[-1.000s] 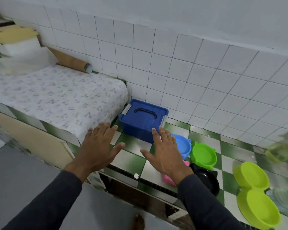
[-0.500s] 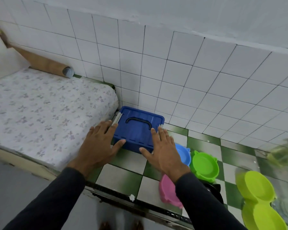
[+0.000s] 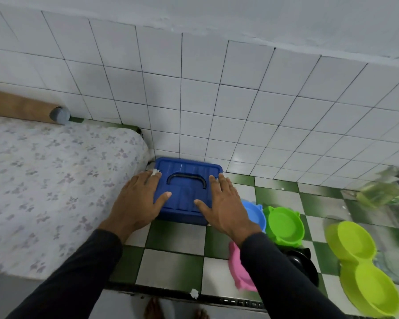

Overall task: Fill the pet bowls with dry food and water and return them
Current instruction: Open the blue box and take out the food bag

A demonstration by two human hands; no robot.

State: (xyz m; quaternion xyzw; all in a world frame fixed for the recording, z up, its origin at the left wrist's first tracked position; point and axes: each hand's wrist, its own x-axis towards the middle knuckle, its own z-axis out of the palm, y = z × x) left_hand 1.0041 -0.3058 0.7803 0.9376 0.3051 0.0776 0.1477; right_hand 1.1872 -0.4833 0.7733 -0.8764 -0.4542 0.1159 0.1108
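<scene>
A blue lidded storage box point(image 3: 187, 187) with a black handle stands on the green-and-white tiled ledge against the wall. My left hand point(image 3: 138, 201) lies against its left side, fingertips at the white latch and thumb on the lid. At the box's right side is my right hand point(image 3: 224, 203), held the same way. To the right of the box lie a blue bowl point(image 3: 253, 212), a green bowl point(image 3: 283, 224), a pink bowl point(image 3: 237, 268), a black bowl point(image 3: 305, 265) and a lime double bowl point(image 3: 364, 268). All visible bowls look empty.
A floral-covered mattress point(image 3: 55, 180) lies left of the box, with a cardboard tube point(image 3: 21, 107) along the wall behind it. A blurred clear bottle point(image 3: 382, 192) stands at the far right. The ledge's front edge point(image 3: 194, 293) runs below my arms.
Both hands have moved forward from the tiles in front of the box to its two sides, thumbs now on the lid. The view has come closer.
</scene>
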